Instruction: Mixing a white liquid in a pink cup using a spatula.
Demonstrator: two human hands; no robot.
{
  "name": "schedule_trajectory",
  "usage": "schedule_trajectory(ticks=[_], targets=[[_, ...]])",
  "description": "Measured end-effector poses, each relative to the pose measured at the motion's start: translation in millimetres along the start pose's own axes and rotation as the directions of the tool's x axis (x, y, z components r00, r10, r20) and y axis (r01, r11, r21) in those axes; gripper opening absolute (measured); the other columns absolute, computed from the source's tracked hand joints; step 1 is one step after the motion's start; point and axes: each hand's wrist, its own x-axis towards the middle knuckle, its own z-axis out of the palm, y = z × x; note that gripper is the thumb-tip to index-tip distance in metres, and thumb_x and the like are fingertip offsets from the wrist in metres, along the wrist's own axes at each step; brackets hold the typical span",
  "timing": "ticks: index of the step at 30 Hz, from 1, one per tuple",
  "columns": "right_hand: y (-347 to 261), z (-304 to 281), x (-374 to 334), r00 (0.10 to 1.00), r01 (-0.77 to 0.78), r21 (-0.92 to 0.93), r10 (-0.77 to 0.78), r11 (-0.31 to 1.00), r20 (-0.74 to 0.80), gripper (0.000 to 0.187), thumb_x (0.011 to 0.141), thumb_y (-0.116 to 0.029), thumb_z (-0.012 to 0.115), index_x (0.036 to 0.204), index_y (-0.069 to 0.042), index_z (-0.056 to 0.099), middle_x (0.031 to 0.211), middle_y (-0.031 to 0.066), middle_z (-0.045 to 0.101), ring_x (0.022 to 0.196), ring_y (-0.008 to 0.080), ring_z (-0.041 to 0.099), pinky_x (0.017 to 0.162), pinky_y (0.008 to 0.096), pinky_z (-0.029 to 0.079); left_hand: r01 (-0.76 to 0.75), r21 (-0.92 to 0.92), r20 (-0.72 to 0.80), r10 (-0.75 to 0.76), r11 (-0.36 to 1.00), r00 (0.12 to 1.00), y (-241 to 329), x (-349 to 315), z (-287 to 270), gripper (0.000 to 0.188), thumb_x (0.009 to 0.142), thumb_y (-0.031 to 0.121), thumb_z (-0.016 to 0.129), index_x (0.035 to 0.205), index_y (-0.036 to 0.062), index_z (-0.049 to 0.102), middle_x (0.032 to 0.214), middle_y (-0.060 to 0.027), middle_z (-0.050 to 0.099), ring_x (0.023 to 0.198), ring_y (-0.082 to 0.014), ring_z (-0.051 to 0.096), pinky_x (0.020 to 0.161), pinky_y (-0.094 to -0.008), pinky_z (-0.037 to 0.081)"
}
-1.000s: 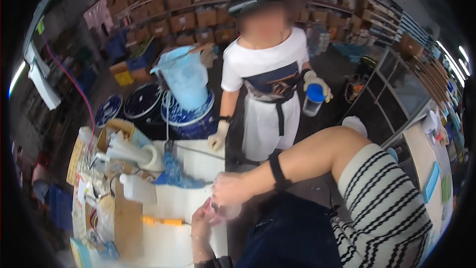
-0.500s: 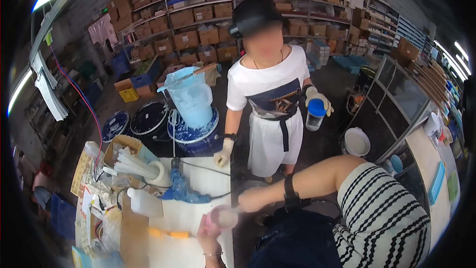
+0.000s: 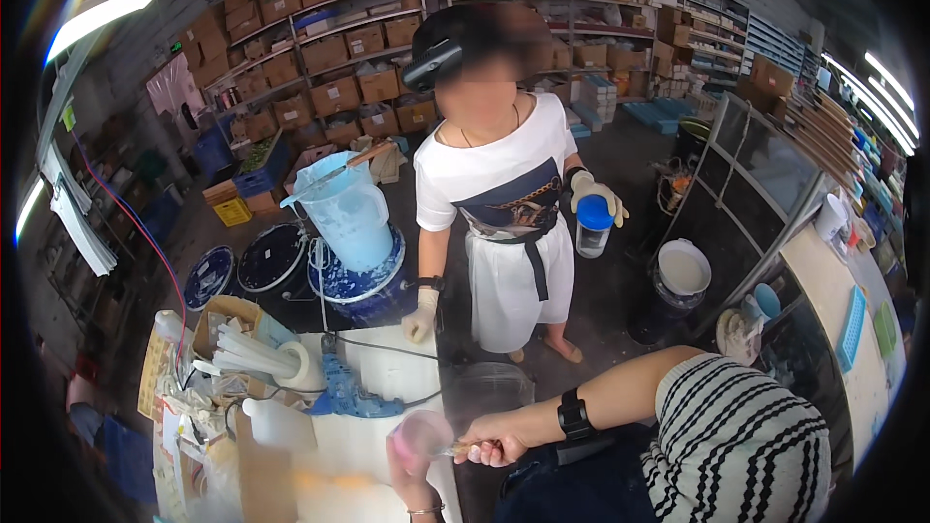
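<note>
My left hand (image 3: 415, 486) comes up from the lower edge with a bracelet on its wrist. It holds a blurred pink round cup (image 3: 422, 434) over the white table (image 3: 387, 378). My right hand (image 3: 492, 447), on a striped sleeve with a black wristband, is closed on a thin wooden stick (image 3: 463, 446). The stick's tip reaches the cup. A clear plastic container (image 3: 484, 389) stands just behind both hands.
A person in a white shirt and gloves (image 3: 494, 213) faces me, holding a blue-lidded jar (image 3: 593, 227). A pale blue jug (image 3: 351, 218) stands on a blue-stained bucket. A blue tool (image 3: 351, 389), white tubes (image 3: 254, 356), a white bottle (image 3: 276, 423) and cardboard crowd the table's left. Box shelves line the back.
The view has tilted up, so both hands now sit lower in the picture. My right hand has shifted right of the pink cup. The other person stays in place with the jar.
</note>
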Motion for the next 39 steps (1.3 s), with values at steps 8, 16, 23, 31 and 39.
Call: schedule_trajectory(ticks=[8, 16, 23, 31, 39], targets=[[-15.7, 10.6, -25.3, 0.881, 0.027, -0.864, -0.42, 0.503, -0.217, 0.043, 0.095, -0.041, 0.04, 0.074, -0.007, 0.058, 0.055, 0.001, 0.052, 0.04, 0.0106, 0.045, 0.036, 0.0298, 0.032, 0.328, -0.396, 0.006, -0.355, 0.858, 0.935, 2.4, -9.3, -15.8, 0.051, 0.083, 0.007, 0.062, 0.131, 0.0022, 0.045, 0.124, -0.0114, 0.051, 0.105, -0.0201, 0.052, 0.079, -0.0337, 0.051], [-34.2, 18.7, -39.3, 0.595, -0.131, -0.279, -0.301, -0.951, 0.745, 0.018, 0.07, -0.018, 0.057, 0.055, -0.007, 0.057, 0.058, 0.0112, 0.057, 0.053, 0.0251, 0.056, 0.048, 0.0397, 0.043, 0.392, -0.197, 0.155, -0.366, 0.899, 0.918, -11.4, 8.8, -16.9, 0.064, 0.082, 0.03, 0.063, 0.136, 0.0038, 0.039, 0.118, -0.0099, 0.054, 0.101, -0.0254, 0.057, 0.07, -0.0418, 0.055], [-44.0, 34.6, -16.1, 0.541, -0.094, -0.073, -0.112, -0.993, 0.834, 0.013, 0.063, -0.02, 0.063, 0.059, -0.007, 0.064, 0.06, 0.0103, 0.062, 0.061, 0.0253, 0.063, 0.051, 0.0379, 0.047, 0.455, -0.168, 0.207, -0.42, 0.875, 0.884, -11.6, -1.4, -13.8, 0.012, 0.083, 0.006, 0.059, 0.074, 0.0068, 0.051, 0.137, -0.012, 0.043, 0.104, -0.0277, 0.059, 0.063, -0.0486, 0.058], [-48.6, 20.8, -20.3, 0.714, -0.343, -0.6, -0.616, -0.723, 0.334, 0.012, 0.064, -0.02, 0.058, 0.069, -0.015, 0.067, 0.07, 0.0112, 0.065, 0.07, 0.0314, 0.065, 0.057, 0.0449, 0.051, 0.292, -0.186, 0.102, -0.277, 0.938, 0.956, -24.5, -4.3, -26.8, 0.045, 0.082, 0.015, 0.064, 0.123, 0.0025, 0.052, 0.126, -0.0099, 0.054, 0.09, -0.017, 0.06, 0.071, -0.0336, 0.053], [-58.2, -9.9, -17.4, 0.872, -0.083, -0.996, -0.485, -0.016, -0.065, 0.031, 0.083, -0.028, 0.053, 0.066, -0.002, 0.06, 0.051, 0.0096, 0.053, 0.046, 0.0213, 0.055, 0.042, 0.0346, 0.044, 0.102, -0.172, -0.021, -0.107, 0.98, 0.994, -25.6, 9.8, -13.1, 0.019, 0.079, 0.005, 0.062, 0.07, 0.0073, 0.047, 0.139, -0.0153, 0.04, 0.104, -0.022, 0.057, 0.066, -0.0293, 0.055]])
